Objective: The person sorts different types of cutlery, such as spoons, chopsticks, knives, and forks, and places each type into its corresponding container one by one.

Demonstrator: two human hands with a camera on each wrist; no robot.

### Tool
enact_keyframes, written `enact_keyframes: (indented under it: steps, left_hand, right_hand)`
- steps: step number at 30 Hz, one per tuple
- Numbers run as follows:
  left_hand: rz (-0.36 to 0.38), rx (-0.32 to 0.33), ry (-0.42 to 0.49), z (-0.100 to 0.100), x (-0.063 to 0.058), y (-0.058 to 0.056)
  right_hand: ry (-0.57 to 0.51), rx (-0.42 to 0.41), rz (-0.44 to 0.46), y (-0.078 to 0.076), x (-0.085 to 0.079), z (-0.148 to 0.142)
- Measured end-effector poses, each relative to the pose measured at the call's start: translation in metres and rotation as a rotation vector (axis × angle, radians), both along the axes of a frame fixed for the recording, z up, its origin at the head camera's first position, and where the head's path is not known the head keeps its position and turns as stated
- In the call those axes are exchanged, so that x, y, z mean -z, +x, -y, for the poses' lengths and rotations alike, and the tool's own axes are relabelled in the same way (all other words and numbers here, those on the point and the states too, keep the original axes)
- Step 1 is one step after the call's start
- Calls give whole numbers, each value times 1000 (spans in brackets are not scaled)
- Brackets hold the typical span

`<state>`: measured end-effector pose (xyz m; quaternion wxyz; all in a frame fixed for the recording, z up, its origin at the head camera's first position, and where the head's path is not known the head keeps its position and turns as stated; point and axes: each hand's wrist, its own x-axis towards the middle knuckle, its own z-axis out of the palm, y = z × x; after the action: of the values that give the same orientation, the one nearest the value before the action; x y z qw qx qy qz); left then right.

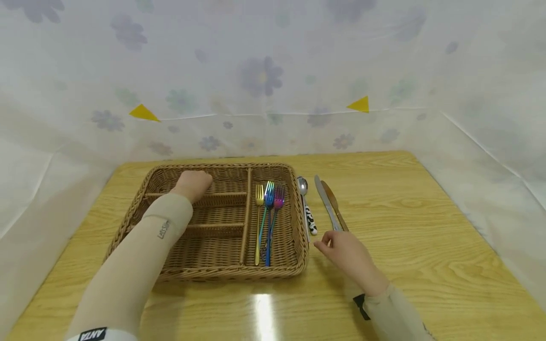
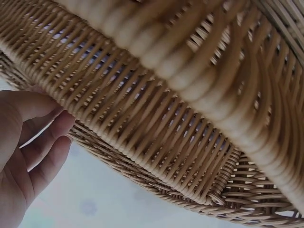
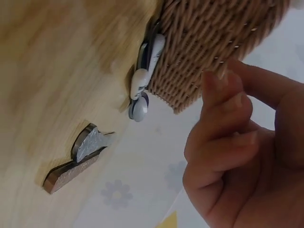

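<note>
Flowered sheeting [image 1: 313,57], wooden table [image 1: 426,227], glare [image 1: 264,315]

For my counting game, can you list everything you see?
Table: one, yellowish wood, underneath.
Basket: one, brown wicker, on table.
Forks: at least three; gold, rainbow, purple; in basket.
Spoon: at least one, silver with black-and-white handle, right of basket.
Knives: two, silver and coppery, right of spoon.
Backdrop: one, whitish flowered, behind table.
Triangles: two, yellow, on backdrop.
Sleeves: two, beige, lower left and lower right.
Left hand: one, over basket.
Right hand: one, near knives.
</note>
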<state>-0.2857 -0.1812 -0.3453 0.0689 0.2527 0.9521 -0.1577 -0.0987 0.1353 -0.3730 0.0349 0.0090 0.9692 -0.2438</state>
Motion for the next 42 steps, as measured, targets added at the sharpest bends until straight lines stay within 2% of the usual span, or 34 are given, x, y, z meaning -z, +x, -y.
enact_keyframes:
  steps: [6, 11, 15, 18, 23, 26, 32, 37, 42]
  left_hand:
    - [-14, -16, 44, -5, -2, 1]
    - [7, -31, 83, -8, -1, 4]
    - [13, -43, 83, -7, 0, 7]
    - [10, -50, 65, -6, -1, 9]
    - [10, -53, 76, -4, -3, 11]
    - [6, -52, 93, -1, -3, 12]
    - [5, -56, 117, 3, -4, 13]
    - [22, -66, 155, 3, -5, 15]
    - [-23, -69, 199, 4, -5, 18]
  right_hand:
    - [137, -57, 76, -30, 10, 3]
    - [218, -54, 139, -43, 17, 6]
    - [246, -49, 153, -46, 20, 6]
    - [241, -47, 132, -48, 20, 3]
    - [202, -14, 94, -51, 12, -20]
    - [199, 23, 118, -52, 8, -40]
    - [190, 64, 232, -48, 8, -69]
    - [169, 56, 281, -47, 12, -72]
    - [176, 23, 296, -49, 14, -70]
